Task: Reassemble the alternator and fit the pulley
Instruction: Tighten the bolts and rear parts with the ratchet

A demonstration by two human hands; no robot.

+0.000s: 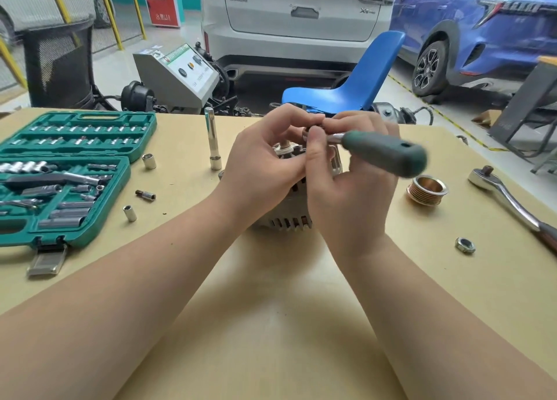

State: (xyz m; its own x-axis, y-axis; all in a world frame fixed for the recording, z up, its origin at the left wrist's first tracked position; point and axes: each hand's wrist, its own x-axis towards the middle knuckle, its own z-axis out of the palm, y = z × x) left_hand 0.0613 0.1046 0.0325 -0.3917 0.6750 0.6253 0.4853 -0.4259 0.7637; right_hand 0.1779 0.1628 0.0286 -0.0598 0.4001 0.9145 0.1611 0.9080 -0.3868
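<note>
Alternator [289, 213]: upright at centre of tan board-topped table [286, 309], finned housing facing the camera, largely covered by both hands. Left hand [265, 170]: curled over the top, fingertips pinched at the head of a small ratchet [355, 142]. Right hand [352, 188]: thumb and fingers pinched on the same ratchet head; green handle blurred, angled out to the right. Exact fastener under the head hidden.

Pulley [426, 190]: brass-coloured, grooved, on the table right of the alternator, well apart from it. Hex nut [465, 245]: loose, nearer the camera than the pulley. Large chrome ratchet [509, 198]: flat along the right edge.

Green socket case [69, 173]: open on the left, sockets and bits in trays. Loose sockets [149, 161] just beside the case; long extension socket [212, 139] upright between case and alternator.

Room: vehicle workshop. White car [295, 23] rear-on behind the table, blue car [482, 32] at right, blue plastic chair [355, 83] at the far table edge, grey training-stand console [177, 74], black mesh bin [58, 62] at left, yellow floor lines and rails.
</note>
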